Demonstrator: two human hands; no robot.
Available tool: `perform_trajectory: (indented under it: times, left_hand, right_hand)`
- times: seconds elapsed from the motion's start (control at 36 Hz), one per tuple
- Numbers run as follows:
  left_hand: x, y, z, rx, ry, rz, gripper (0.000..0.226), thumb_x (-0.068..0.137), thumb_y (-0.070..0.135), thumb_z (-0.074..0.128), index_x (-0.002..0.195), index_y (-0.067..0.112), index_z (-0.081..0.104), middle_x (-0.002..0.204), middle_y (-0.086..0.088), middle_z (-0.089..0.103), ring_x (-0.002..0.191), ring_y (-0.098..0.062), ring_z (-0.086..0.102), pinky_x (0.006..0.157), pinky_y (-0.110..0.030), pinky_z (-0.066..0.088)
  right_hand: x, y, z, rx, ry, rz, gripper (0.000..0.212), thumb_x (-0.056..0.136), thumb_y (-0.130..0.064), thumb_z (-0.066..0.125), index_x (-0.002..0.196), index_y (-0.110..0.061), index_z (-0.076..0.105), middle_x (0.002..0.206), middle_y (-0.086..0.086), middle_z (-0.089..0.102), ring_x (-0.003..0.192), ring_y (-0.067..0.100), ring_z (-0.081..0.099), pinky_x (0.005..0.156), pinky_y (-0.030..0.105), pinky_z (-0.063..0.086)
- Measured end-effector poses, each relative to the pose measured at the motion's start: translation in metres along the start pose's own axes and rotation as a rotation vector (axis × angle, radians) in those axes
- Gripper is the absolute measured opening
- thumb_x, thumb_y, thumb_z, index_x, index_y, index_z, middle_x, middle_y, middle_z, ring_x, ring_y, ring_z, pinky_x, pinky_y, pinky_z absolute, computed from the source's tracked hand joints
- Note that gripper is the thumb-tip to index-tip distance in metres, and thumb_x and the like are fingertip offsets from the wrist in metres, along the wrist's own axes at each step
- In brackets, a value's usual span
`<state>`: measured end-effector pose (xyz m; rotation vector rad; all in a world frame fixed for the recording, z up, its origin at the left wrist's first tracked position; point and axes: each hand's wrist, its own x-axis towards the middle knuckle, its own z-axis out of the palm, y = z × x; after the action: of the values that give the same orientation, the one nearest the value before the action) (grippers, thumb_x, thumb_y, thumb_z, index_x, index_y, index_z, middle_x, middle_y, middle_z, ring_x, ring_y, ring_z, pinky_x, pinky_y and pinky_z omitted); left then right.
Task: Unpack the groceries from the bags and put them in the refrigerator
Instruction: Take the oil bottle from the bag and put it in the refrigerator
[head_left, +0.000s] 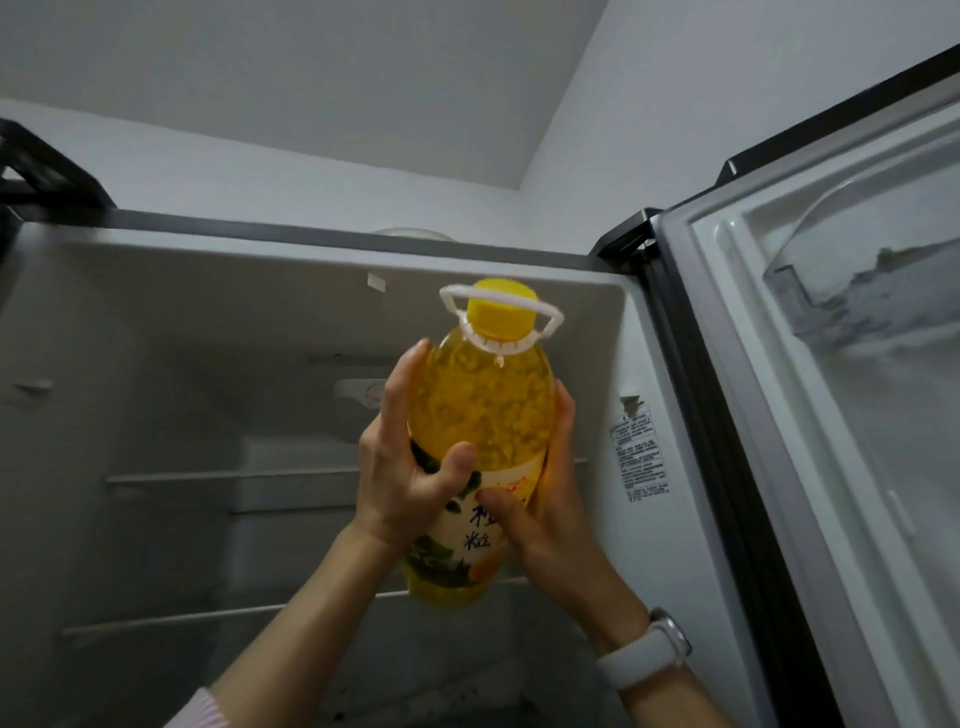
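Bottle (480, 415) of yellow liquid, yellow cap and white carry loop on top, is held upright in the air in front of the open refrigerator (322, 312), level with its upper compartment and not yet resting on any shelf. We hold it from both sides: left hand (410, 467) wraps the left flank with its thumb across the label, right hand (550, 499) wraps the right flank with its thumb on the label just below. Fingers (402, 384) of both hands are curled round and clamped on the bottle body; no hand is free.

We judge the step in hand to be setting the bottle onto a shelf. Wire shelves (234, 475) show behind and below the bottle; the door (831, 364) stands open at right with a bin near its top.

Notes for doing it well:
- Keep both hands on until the base sits flat; a full bottle is likely heavy and its wall smooth.
- Keep it upright, cap up.
- Check headroom first: the loop and cap stand tall, and we cannot tell whether the shelf gaps will clear them.
- Set it towards the back, away from the shelf's front edge.

A watch (649, 654) sits on the right wrist.
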<state>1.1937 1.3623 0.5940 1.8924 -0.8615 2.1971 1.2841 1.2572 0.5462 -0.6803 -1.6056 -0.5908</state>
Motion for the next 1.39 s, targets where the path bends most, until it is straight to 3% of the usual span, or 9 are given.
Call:
perform_trajectory:
  times: [0.17, 0.36, 0.61, 0.72, 0.83, 0.97, 1.06, 1.19, 1.39]
  left_hand:
    - [0.009, -0.005, 0.005, -0.016, 0.040, 0.096, 0.067, 0.080, 0.074, 0.040, 0.137, 0.042, 0.023, 0.132, 0.035, 0.034, 0.111, 0.003, 0.050, 0.077, -0.019, 0.051]
    - [0.001, -0.016, 0.010, -0.102, 0.048, 0.112, 0.064, 0.084, 0.069, 0.041, 0.136, 0.039, 0.020, 0.132, 0.025, 0.038, 0.111, 0.000, 0.051, 0.078, -0.014, 0.047]
    - [-0.041, -0.040, 0.003, 0.181, -0.141, 0.096, 0.084, 0.075, 0.077, 0.043, 0.139, 0.030, 0.017, 0.135, -0.009, 0.044, 0.111, -0.016, 0.050, 0.082, -0.024, 0.044]
    - [-0.059, -0.048, -0.001, 0.370, -0.391, 0.105, 0.091, 0.073, 0.078, 0.045, 0.138, 0.021, 0.017, 0.135, -0.009, 0.045, 0.109, -0.022, 0.053, 0.082, -0.025, 0.046]
    - [-0.067, -0.052, -0.007, 0.412, -0.584, 0.030, 0.092, 0.072, 0.078, 0.046, 0.142, 0.028, 0.012, 0.143, -0.008, 0.041, 0.110, -0.026, 0.058, 0.085, -0.031, 0.048]
    - [-0.045, -0.047, -0.019, 0.456, -0.688, -0.179, 0.093, 0.064, 0.076, 0.050, 0.135, 0.055, -0.006, 0.148, 0.010, 0.029, 0.124, -0.025, 0.048, 0.096, -0.032, 0.040]
    - [-0.030, -0.048, -0.018, 0.520, -0.756, -0.210, 0.092, 0.075, 0.063, 0.061, 0.134, 0.054, -0.010, 0.152, 0.006, 0.027, 0.128, -0.026, 0.045, 0.100, -0.041, 0.040]
    - [-0.025, -0.063, -0.018, 0.615, -0.817, -0.270, 0.079, 0.075, 0.078, 0.037, 0.129, 0.061, -0.018, 0.154, 0.007, 0.022, 0.131, -0.028, 0.042, 0.099, -0.047, 0.041]
    - [-0.081, -0.062, 0.001, 0.547, -0.931, -0.417, 0.063, 0.086, 0.069, 0.029, 0.136, 0.056, -0.008, 0.151, 0.003, 0.031, 0.131, -0.025, 0.039, 0.097, -0.043, 0.041]
  right_hand:
    - [0.008, -0.001, -0.006, -0.094, 0.010, -0.053, 0.085, 0.080, -0.030, 0.062, 0.133, -0.057, 0.002, 0.135, -0.038, 0.027, 0.126, -0.003, 0.039, 0.097, 0.022, 0.045]
    - [0.004, 0.008, -0.001, -0.207, 0.042, -0.001, 0.089, 0.079, -0.030, 0.064, 0.134, -0.057, -0.001, 0.146, -0.015, 0.022, 0.131, 0.003, 0.034, 0.104, 0.031, 0.041]
    - [-0.029, 0.041, -0.005, -0.193, 0.073, 0.049, 0.099, 0.072, 0.005, 0.073, 0.135, -0.046, 0.014, 0.131, -0.043, 0.031, 0.123, -0.014, 0.036, 0.095, 0.006, 0.035]
    - [-0.050, 0.066, -0.010, -0.255, 0.074, 0.214, 0.094, 0.070, -0.020, 0.080, 0.135, -0.034, 0.014, 0.135, -0.028, 0.032, 0.121, -0.021, 0.033, 0.094, -0.001, 0.030]
    - [-0.061, 0.078, -0.015, -0.333, 0.033, 0.406, 0.111, 0.059, -0.079, 0.057, 0.144, -0.016, 0.020, 0.140, 0.002, 0.044, 0.121, 0.019, 0.051, 0.091, 0.003, 0.038]
    - [-0.039, 0.089, -0.035, -0.410, -0.009, 0.306, 0.057, 0.093, -0.019, 0.050, 0.141, -0.029, 0.021, 0.150, 0.002, 0.030, 0.140, 0.020, 0.027, 0.112, 0.039, 0.030]
    - [-0.018, 0.080, -0.049, -0.236, 0.067, 0.398, 0.041, 0.097, -0.006, 0.041, 0.134, -0.024, 0.038, 0.140, 0.000, 0.043, 0.133, 0.018, 0.038, 0.107, 0.027, 0.034]
    - [-0.006, 0.050, -0.053, 0.159, 0.092, 0.648, 0.043, 0.093, -0.040, 0.037, 0.124, -0.015, 0.053, 0.127, 0.003, 0.057, 0.121, 0.017, 0.051, 0.103, 0.031, 0.041]
    - [-0.058, 0.051, -0.031, -0.162, 0.051, 0.724, 0.082, 0.074, -0.067, 0.030, 0.143, -0.022, 0.030, 0.139, -0.001, 0.046, 0.125, 0.015, 0.045, 0.104, 0.031, 0.037]
